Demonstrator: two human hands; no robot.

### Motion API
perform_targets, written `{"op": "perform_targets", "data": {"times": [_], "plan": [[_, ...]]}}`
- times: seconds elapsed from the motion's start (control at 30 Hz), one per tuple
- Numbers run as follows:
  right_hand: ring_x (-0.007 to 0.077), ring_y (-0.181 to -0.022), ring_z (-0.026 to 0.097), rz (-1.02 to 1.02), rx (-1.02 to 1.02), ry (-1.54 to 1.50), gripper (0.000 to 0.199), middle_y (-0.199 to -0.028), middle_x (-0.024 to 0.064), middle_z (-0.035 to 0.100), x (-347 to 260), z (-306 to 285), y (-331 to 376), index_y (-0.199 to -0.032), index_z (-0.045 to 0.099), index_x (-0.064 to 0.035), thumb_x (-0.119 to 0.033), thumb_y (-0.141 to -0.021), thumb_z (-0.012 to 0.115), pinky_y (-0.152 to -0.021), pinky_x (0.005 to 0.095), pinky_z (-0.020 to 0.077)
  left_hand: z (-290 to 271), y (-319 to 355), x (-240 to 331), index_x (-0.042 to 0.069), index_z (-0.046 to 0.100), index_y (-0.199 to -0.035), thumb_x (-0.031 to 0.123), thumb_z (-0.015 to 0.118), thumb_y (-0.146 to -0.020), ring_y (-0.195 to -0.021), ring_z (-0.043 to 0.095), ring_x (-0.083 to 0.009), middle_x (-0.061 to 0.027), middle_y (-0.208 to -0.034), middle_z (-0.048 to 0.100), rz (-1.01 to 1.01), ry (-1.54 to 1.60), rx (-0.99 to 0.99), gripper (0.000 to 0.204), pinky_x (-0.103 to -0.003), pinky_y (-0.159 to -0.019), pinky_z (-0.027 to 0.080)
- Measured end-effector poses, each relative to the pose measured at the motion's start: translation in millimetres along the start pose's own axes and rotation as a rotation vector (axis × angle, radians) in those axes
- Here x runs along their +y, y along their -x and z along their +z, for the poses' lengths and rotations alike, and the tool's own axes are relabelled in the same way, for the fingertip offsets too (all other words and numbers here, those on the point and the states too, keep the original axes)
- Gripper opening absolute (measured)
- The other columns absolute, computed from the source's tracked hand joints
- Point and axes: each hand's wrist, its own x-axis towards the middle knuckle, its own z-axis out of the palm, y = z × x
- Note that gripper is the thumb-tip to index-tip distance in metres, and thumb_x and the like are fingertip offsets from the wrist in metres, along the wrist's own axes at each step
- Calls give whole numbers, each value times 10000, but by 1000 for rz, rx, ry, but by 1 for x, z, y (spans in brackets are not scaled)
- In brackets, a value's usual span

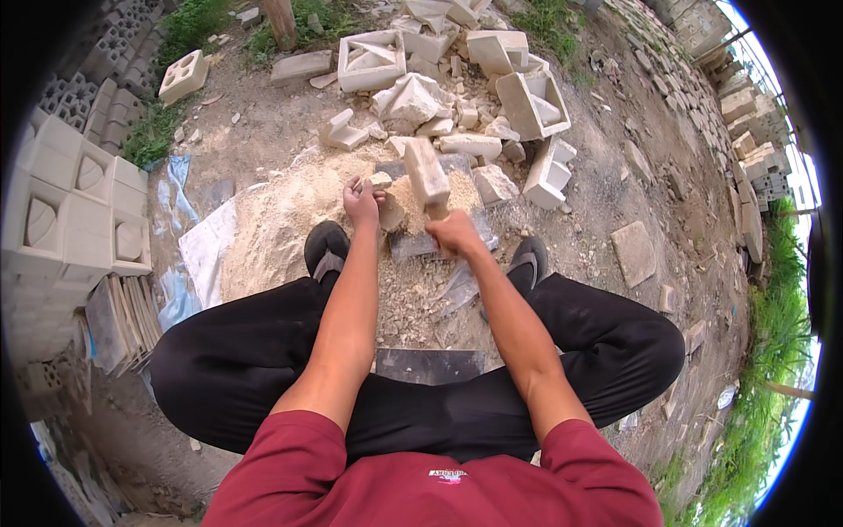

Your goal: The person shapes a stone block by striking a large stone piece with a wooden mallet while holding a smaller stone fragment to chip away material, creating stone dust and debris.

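Observation:
My right hand point(454, 233) is closed round the handle of a mallet with a blocky, pale, dusty head point(426, 171). The mallet's head is raised over a dark slab point(414, 244) strewn with beige crumbs. Close by on the left, my left hand point(362, 204) has its fingers closed on a small pale stone chunk point(379, 180). A rounded brownish stone point(392, 214) lies just beside those fingers. Beige powder point(290, 211) is heaped left of the slab, and a larger broken chunk point(494, 185) rests at its right end.
Broken cast blocks point(413, 101) are piled beyond the slab. Moulded blocks point(83, 198) stand stacked at the left, above leaning thin boards point(132, 321). My sandalled feet flank the work spot. A flat stone point(634, 253) lies on the ground at the right, with grass point(773, 325) farther out.

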Motion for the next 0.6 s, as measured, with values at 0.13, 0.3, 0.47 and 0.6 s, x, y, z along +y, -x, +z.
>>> {"op": "perform_targets", "data": {"times": [0.13, 0.3, 0.47, 0.6], "plan": [[176, -524, 652, -255, 161, -208, 279, -647, 127, 665, -13, 4, 3, -854, 650, 58, -179, -720, 712, -489, 312, 526, 1, -6, -4, -19, 427, -1260, 97, 584, -945, -584, 608, -133, -99, -892, 609, 8, 26, 27, 370, -228, -490, 494], [182, -494, 614, -271, 354, 123, 162, -634, 107, 625, 64, 7, -15, -776, 627, 42, -112, -747, 670, -440, 331, 491, 29, -2, -7, -13, 428, -1257, 98, 586, -942, -578, 606, -127, -88, -870, 604, -13, 37, 20, 370, -223, -462, 480], [179, -502, 636, 62, 1, -351, 211, -645, 157, 648, 6, -18, 2, -694, 601, 64, -126, -715, 693, -460, 345, 513, 0, -3, -3, -23, 424, -1263, 107, 589, -947, -588, 613, -134, -92, -867, 612, -6, -11, 18, 379, -224, -490, 492], [185, -478, 620, -111, 262, -372, 210, -599, 131, 623, 9, -27, -2, -641, 602, 42, -128, -732, 686, -433, 343, 497, 13, 2, -1, -22, 440, -1248, 115, 591, -949, -576, 609, -135, -98, -888, 613, -8, 6, 23, 362, -226, -493, 496]]}}
